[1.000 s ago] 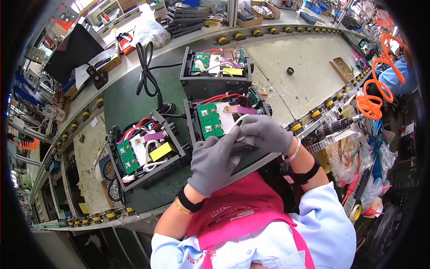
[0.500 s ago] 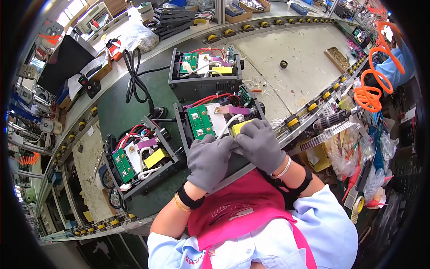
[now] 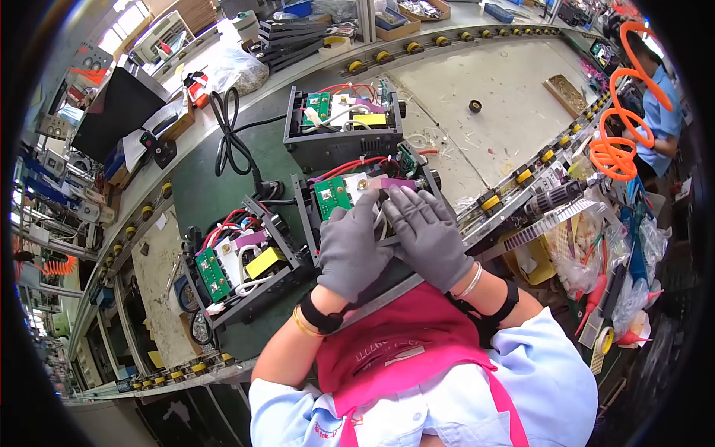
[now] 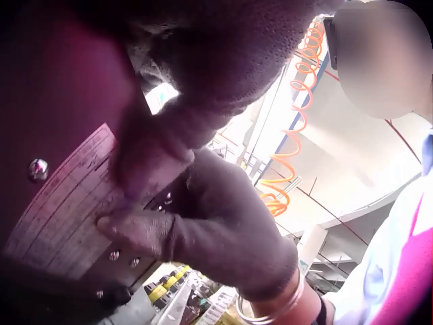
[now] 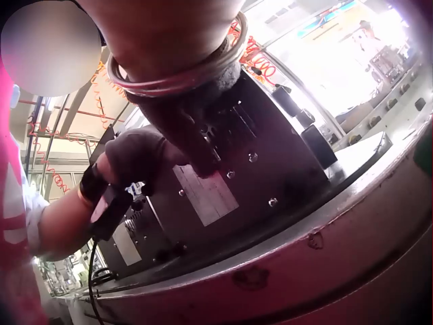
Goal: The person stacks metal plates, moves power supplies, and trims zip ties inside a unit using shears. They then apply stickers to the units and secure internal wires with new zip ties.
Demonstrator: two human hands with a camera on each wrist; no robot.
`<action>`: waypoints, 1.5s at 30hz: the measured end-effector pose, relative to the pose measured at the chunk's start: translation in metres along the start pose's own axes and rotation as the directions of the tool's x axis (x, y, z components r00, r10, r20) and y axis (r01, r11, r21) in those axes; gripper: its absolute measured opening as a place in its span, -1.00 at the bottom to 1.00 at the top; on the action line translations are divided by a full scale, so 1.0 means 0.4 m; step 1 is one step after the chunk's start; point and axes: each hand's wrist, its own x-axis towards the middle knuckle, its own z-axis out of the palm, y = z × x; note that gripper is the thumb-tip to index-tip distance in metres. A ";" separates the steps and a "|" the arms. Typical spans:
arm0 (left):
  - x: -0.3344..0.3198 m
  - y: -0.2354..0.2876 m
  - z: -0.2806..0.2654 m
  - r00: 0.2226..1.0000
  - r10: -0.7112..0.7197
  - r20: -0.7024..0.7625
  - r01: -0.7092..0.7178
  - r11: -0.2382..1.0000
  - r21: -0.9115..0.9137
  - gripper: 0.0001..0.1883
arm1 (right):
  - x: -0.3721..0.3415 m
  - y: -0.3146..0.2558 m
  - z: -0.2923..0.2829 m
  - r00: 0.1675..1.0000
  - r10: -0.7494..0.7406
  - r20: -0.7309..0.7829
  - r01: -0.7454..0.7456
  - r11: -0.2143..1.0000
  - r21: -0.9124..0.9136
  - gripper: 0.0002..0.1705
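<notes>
Both gloved hands work at the near wall of the middle open black metal case. Inside it lie a green circuit board, a purple strip and a white cable. My left hand reaches over the wall, its index finger stretched toward the purple strip; I cannot tell if it pinches the cable. My right hand lies with fingers extended over the case's right part, fingertips beside the strip. In the left wrist view, the right thumb rests on the label of the outer wall.
Two similar open cases stand near: one at left, one behind. A black power cord loops on the green mat. Rollers line the bench. An electric screwdriver and an orange coiled hose are at right.
The right hand's bent fingers have straightened and spread over the case, covering the yellow block seen half a second ago. The left index finger has extended farther inward.
</notes>
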 end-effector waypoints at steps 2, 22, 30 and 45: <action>-0.002 -0.003 0.010 0.999 0.016 -0.037 -0.018 0.999 -0.042 -0.13 | 0.001 -0.001 -0.001 1.000 -0.012 0.017 0.012 1.000 -0.019 -0.28; -0.050 -0.015 0.038 0.904 0.304 -0.300 -0.246 0.945 0.215 -0.37 | 0.023 0.018 0.003 1.000 0.027 -0.007 -0.027 1.000 -0.008 0.09; -0.035 -0.049 0.063 0.818 0.453 -0.354 -0.421 0.891 0.166 -0.47 | 0.034 0.059 0.014 0.995 -0.096 0.038 0.092 0.992 0.090 0.12; -0.320 -0.103 -0.126 0.790 0.233 -0.567 0.151 0.822 0.549 -0.60 | 0.110 0.007 -0.054 0.979 -0.062 -0.195 0.146 0.881 0.449 -0.15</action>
